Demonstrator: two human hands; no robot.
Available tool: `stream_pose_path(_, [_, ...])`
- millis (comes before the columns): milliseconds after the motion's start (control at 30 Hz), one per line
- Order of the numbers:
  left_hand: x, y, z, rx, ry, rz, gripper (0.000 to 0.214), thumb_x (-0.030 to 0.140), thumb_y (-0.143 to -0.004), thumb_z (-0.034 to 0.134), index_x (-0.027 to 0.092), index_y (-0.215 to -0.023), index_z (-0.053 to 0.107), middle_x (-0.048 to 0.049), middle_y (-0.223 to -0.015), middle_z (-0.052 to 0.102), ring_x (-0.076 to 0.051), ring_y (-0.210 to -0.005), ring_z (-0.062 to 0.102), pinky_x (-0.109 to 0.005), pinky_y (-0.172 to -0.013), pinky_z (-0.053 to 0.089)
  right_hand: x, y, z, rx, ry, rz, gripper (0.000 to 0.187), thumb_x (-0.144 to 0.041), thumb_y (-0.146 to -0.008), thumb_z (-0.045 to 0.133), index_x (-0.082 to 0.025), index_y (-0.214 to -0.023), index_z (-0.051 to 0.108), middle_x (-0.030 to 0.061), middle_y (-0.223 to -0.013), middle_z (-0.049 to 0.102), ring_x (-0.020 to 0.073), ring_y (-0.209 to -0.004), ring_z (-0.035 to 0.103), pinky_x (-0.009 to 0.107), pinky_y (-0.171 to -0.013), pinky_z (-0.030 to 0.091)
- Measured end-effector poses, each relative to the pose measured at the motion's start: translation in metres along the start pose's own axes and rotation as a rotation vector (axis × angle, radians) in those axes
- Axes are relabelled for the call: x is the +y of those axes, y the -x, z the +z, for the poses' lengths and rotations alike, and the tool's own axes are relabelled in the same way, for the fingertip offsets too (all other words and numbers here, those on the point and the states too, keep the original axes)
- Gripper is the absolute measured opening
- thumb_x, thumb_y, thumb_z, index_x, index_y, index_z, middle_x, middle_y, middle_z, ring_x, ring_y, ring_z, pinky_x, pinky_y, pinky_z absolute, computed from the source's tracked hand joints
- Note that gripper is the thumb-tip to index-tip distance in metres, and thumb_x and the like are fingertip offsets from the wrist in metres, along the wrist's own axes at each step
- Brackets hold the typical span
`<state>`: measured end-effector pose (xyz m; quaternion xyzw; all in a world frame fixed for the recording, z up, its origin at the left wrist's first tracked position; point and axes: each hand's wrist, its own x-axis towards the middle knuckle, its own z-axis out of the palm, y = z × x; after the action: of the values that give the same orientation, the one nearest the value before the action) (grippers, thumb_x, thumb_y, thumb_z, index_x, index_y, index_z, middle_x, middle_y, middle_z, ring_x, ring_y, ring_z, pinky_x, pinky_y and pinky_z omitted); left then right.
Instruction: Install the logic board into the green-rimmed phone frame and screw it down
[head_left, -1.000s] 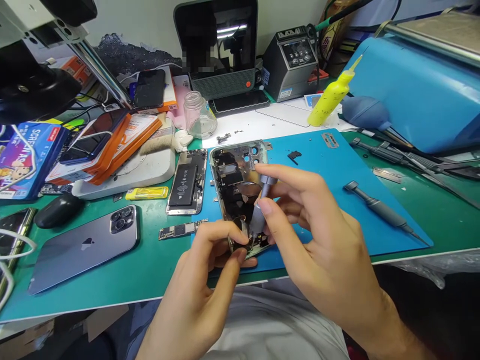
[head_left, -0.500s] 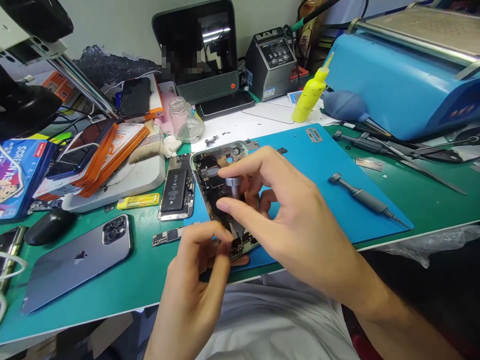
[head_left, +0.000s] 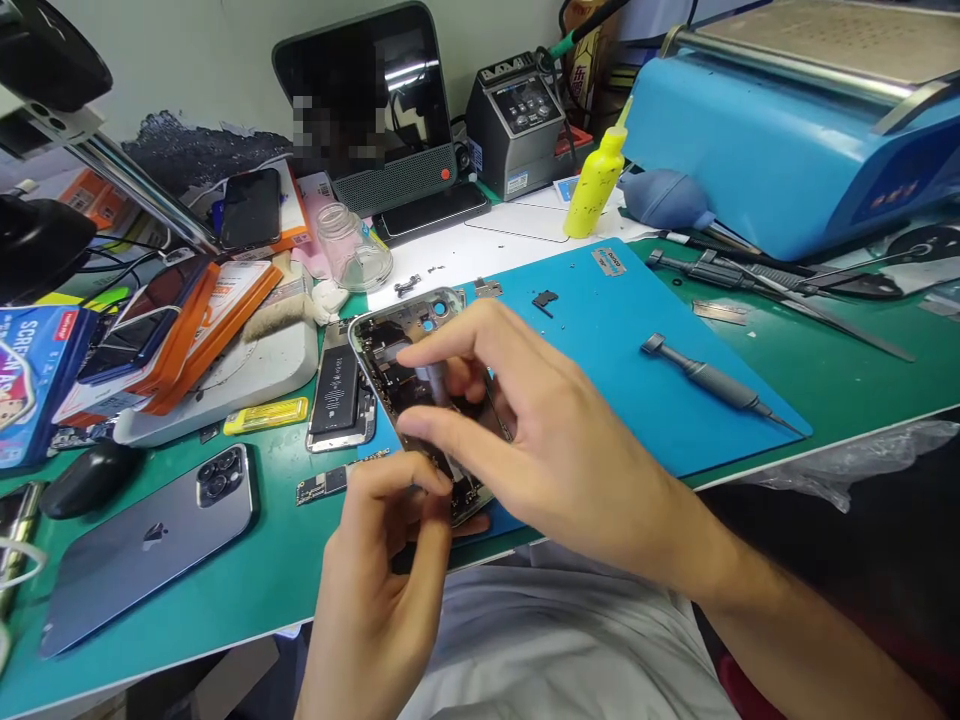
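Over the link I see that the view has swung right, so everything on the green counter (head_left: pixel 292 560) sits further toward nine o'clock than a second ago. The blue mat (head_left: pixel 585 330) spreads out to three o'clock.

The right hand (head_left: pixel 547 450) comes in from four o'clock, wrist low and knuckles arched; the left hand (head_left: pixel 379 570) rises from seven. Between them, just left of centre, is the opened phone shell (head_left: pixel 386 378), its camera end toward eleven o'clock. The left thumb and index nearly meet at its lower end, another fingertip showing beneath the edge, so I judge that hand has hold of it.

The screwdriver (head_left: pixel 435 388) has tipped from one o'clock toward eleven, and the right index and thumb, earlier on its cap, now stand apart around it. Whether the curled fingers behind grip it, I can't tell; its tip is hidden. I read this as a shifting grip, with the work at the shell's lower end unfinished.
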<state>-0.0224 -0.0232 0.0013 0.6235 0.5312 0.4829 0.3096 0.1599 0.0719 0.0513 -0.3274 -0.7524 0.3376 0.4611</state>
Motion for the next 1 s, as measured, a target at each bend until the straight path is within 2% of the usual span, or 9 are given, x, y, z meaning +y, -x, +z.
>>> stream_pose_path(67, [-0.001,0.001,0.000,-0.002,0.001,-0.003,0.028,0.009,-0.115,0.064,0.034,-0.126,0.066,0.0065,-0.112,0.072,-0.005,-0.095,0.080,-0.010,-0.094,0.066,0.000,-0.001,-0.001,-0.015,0.000,0.005,0.015,-0.014,-0.118,0.067,-0.025,-0.129,0.070,0.0016,-0.123,0.081,0.0175,-0.101,0.076,0.038,-0.092,0.067])
stream_pose_path(167, [-0.001,0.001,0.000,-0.002,0.007,-0.013,0.028,0.010,-0.116,0.063,0.035,-0.128,0.065,0.0057,-0.116,0.072,-0.006,-0.093,0.081,-0.014,-0.093,0.069,0.001,-0.003,-0.001,-0.006,-0.019,0.011,0.015,-0.014,-0.115,0.074,-0.025,-0.125,0.071,-0.0013,-0.116,0.079,0.0162,-0.101,0.076,0.036,-0.095,0.065])
stream_pose_path(267, [-0.001,0.001,0.000,-0.005,0.012,-0.019,0.027,0.011,-0.116,0.065,0.035,-0.127,0.064,0.0056,-0.114,0.072,-0.007,-0.090,0.081,-0.016,-0.089,0.071,0.004,-0.005,-0.002,-0.016,-0.034,-0.009,0.010,-0.016,-0.118,0.071,-0.024,-0.124,0.072,-0.0008,-0.119,0.080,0.0160,-0.109,0.076,0.035,-0.100,0.064])
stream_pose_path(367, [0.000,0.001,0.001,-0.001,0.016,-0.023,0.026,0.011,-0.116,0.064,0.035,-0.127,0.064,0.0055,-0.114,0.071,-0.007,-0.089,0.082,-0.016,-0.086,0.072,0.006,-0.005,-0.002,-0.010,-0.069,-0.001,0.008,-0.023,-0.117,0.077,-0.025,-0.122,0.071,-0.0014,-0.119,0.080,0.0156,-0.103,0.077,0.034,-0.096,0.065])
stream_pose_path(533, [0.000,0.001,0.004,0.022,0.021,-0.033,0.028,0.010,-0.116,0.064,0.035,-0.129,0.064,0.0057,-0.116,0.071,-0.007,-0.091,0.083,-0.016,-0.087,0.072,0.008,-0.003,-0.001,-0.007,-0.091,0.004,0.008,-0.021,-0.118,0.073,-0.026,-0.122,0.072,-0.0023,-0.115,0.079,0.0146,-0.097,0.077,0.032,-0.089,0.066])
stream_pose_path(600, [0.002,0.001,0.005,0.035,0.016,-0.030,0.029,0.010,-0.116,0.065,0.035,-0.129,0.065,0.0065,-0.117,0.070,-0.005,-0.090,0.082,-0.013,-0.089,0.070,0.009,-0.003,-0.002,-0.021,-0.093,-0.013,0.008,-0.022,-0.118,0.075,-0.025,-0.124,0.072,-0.0021,-0.116,0.080,0.0143,-0.100,0.077,0.031,-0.092,0.067])
stream_pose_path(700, [0.004,0.000,0.006,0.052,0.005,-0.013,0.030,0.008,-0.114,0.067,0.034,-0.128,0.066,0.0073,-0.115,0.069,-0.003,-0.089,0.082,-0.011,-0.093,0.068,0.011,-0.004,-0.001,-0.020,-0.096,-0.065,0.011,-0.014,-0.118,0.070,-0.022,-0.125,0.071,-0.0012,-0.125,0.081,0.0127,-0.106,0.077,0.030,-0.097,0.066])
stream_pose_path(867, [0.004,0.000,0.005,0.053,-0.012,0.009,0.029,0.008,-0.113,0.067,0.033,-0.126,0.066,0.0065,-0.115,0.070,-0.004,-0.088,0.082,-0.012,-0.090,0.069,0.012,-0.006,0.000,-0.013,-0.108,-0.095,0.011,-0.010,-0.118,0.068,-0.020,-0.122,0.070,-0.0007,-0.125,0.081,0.0123,-0.111,0.076,0.030,-0.109,0.062])
stream_pose_path(1000, [0.003,0.000,0.003,0.047,-0.029,0.023,0.031,0.007,-0.112,0.067,0.033,-0.127,0.066,0.0065,-0.115,0.069,-0.003,-0.090,0.083,-0.011,-0.093,0.068,0.007,-0.004,0.001,-0.010,-0.089,-0.076,0.011,-0.012,-0.119,0.067,-0.020,-0.125,0.070,-0.0009,-0.124,0.081,0.0105,-0.104,0.076,0.027,-0.097,0.063])
